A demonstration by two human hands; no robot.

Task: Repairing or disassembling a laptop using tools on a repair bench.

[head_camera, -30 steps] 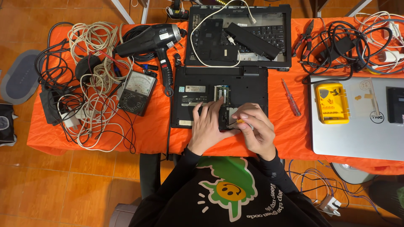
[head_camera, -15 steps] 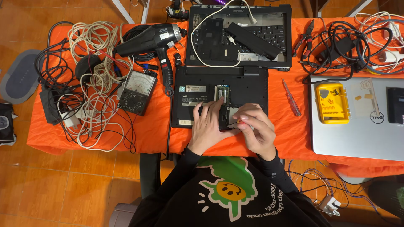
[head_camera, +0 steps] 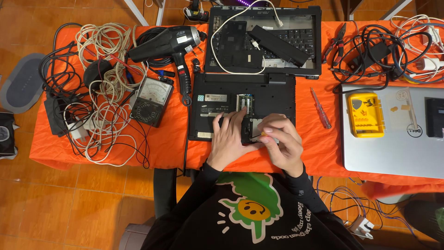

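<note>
Pressing L hand (head_camera: 230, 139) flat, laptop base (head_camera: 243, 109) | R fingers (head_camera: 277, 139) pinch yellow driver (head_camera: 266, 133) | hairdryer (head_camera: 169, 46), multimeter (head_camera: 151, 101) left

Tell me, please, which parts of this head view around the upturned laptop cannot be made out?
- Open bay of the black laptop: covered by the left hand and right hand.
- Small yellow-tipped tool in the right hand: mostly hidden by its fingers, too small to identify.
- Silver laptop: cut off by the right edge.
</note>
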